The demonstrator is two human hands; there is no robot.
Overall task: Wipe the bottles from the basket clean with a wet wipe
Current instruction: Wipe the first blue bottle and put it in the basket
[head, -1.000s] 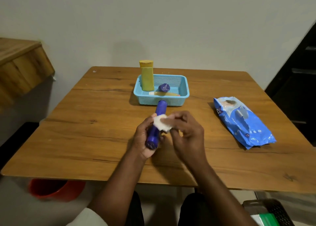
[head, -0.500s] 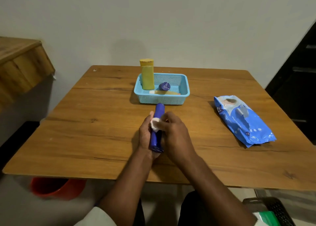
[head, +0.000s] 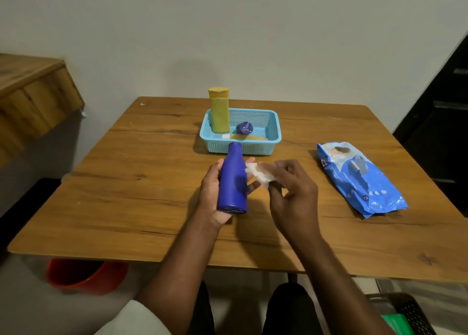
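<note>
The step in hand is wiping the blue bottle [head: 233, 180], 1 of the bottles from the light blue basket [head: 240, 146]. The left hand [head: 215, 190] grasps it from underneath, fingers curled round the body, neck pointing away toward the basket and base toward the person, above the wooden table [head: 126, 195]. The right hand [head: 291, 190] pinches a crumpled white wet wipe [head: 258, 174] just right of the bottle's shoulder; whether wipe and bottle touch is not clear.

The next move, as I judge it, calls for bringing the wipe back onto the plastic and turning the bottle so an unwiped side faces up. At least 2 more items wait in the basket: an upright yellow bottle [head: 219, 112] and a small dark blue one [head: 244, 127]. The blue wipes pack [head: 359, 177] lies well to the right.

Compared with 0.5 s ago, the right hand has come off the bottle and shifted right, exposing its whole length.
</note>
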